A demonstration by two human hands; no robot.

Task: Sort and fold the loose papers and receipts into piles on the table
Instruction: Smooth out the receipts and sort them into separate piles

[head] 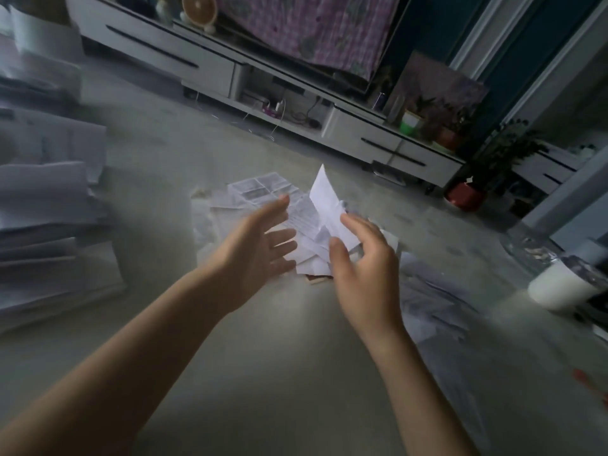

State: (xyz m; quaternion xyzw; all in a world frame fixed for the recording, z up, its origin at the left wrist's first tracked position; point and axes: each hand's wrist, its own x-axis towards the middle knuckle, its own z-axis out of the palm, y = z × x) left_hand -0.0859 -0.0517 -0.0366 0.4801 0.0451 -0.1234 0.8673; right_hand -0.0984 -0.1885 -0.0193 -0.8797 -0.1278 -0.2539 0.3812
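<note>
Stacked white paper piles (49,225) sat far left on the pale table (263,373). Left hand (260,248) was spread, fingers straight, over the loose heap of printed receipts (263,189). Right hand (362,258) pinched a creased white sheet (324,199), long axis upright, just right of the left fingers; white cylindrical cup (559,287) far right, contents hidden.

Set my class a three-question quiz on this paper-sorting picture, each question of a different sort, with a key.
1. True or false: the left hand grips a pen.
2. Which hand holds the upright white sheet? A) the left one B) the right hand C) neither
3. Fill in: the stacked papers lie to the person's ___ side.
Key: 1 false, its fingers are straight and hold nothing; 2 B; 3 left.
</note>
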